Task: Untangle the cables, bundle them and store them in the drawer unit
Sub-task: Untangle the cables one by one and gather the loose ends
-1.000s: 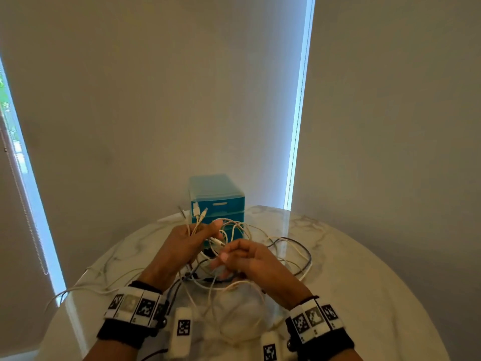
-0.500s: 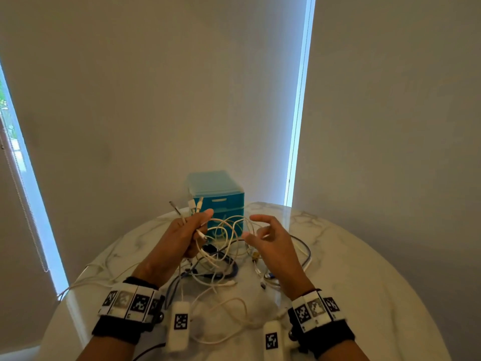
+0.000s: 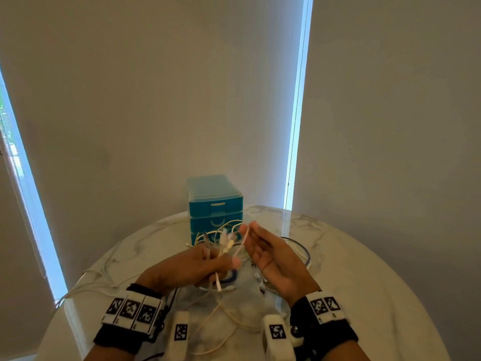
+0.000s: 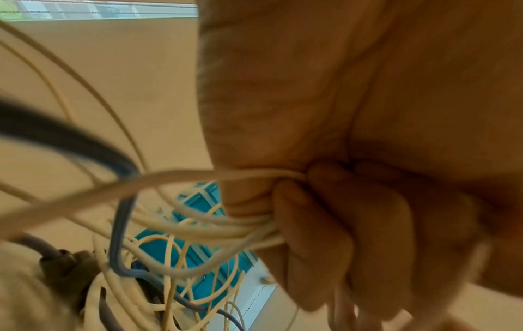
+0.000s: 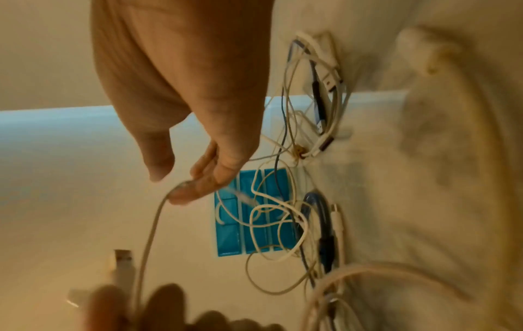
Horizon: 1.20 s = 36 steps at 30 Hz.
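Marble table (image 3: 364, 269): left hand (image 3: 190, 267) fist clamps cables (image 4: 215, 226); right hand (image 3: 270, 256) fingers apart, seemingly touching one.

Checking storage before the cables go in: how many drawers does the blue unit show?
3, stacked one above another on the front of the teal plastic drawer unit at the far edge of the round marble table: top, middle and bottom. White cables partly hide the lower two; all look closed.

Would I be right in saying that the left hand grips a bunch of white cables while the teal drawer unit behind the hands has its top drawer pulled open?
Not quite: the drawer unit has its top drawer closed, flush with the others, as the head view shows. The rest holds: the left hand grips a bunch of white cables, and the unit stands behind the hands.
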Motion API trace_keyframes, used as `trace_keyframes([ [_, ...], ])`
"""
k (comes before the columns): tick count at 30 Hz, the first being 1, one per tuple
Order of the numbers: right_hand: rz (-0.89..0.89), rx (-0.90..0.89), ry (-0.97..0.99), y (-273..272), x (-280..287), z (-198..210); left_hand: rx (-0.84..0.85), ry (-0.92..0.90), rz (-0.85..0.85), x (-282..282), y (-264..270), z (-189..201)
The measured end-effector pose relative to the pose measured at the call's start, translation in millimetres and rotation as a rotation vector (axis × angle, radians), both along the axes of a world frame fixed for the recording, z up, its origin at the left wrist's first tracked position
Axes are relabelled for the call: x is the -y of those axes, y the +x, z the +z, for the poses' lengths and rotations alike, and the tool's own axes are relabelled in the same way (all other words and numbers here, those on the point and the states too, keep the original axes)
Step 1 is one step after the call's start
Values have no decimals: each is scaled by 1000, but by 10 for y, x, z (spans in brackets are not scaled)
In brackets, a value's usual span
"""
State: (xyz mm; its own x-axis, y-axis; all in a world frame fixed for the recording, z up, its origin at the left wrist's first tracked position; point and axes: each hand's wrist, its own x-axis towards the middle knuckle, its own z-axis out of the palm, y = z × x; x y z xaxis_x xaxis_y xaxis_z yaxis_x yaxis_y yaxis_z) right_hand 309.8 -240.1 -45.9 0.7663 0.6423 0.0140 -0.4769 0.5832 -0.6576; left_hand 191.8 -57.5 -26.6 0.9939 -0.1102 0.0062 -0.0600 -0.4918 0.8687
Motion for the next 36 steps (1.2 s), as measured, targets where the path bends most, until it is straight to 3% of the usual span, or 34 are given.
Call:
trace_keyframes([
  [3, -58, -86, 160, 87, 55, 36, -110, 118, -157, 19, -10, -16],
  [10, -17, 45, 122, 88, 143, 128, -227, 237, -184, 24, 11, -14],
  [13, -7, 111, 104, 126, 250, 149, -186, 171, -184, -42, 15, -46],
  [17, -15, 172, 114, 133, 335, 218, -105, 87, -20, -135, 12, -68],
  [20, -13, 92, 161, 172, 352, 200, 14, 0, 137, -161, 0, -50],
  [23, -135, -28, 263, 274, 468, 172, 121, -264, 284, -210, 28, -53],
  [26, -228, 81, 72, 261, 510, 205, 182, -482, 351, -249, 59, -37],
  [31, -64, 523, -584, -167, 131, 245, 246, -459, 369, -146, 75, 2],
  [33, -100, 651, -665, -307, -22, 197, 240, -428, 369, -103, 75, 12],
  [36, -215, 726, -562, -428, -115, 188, 221, -414, 385, -67, 72, 13],
])
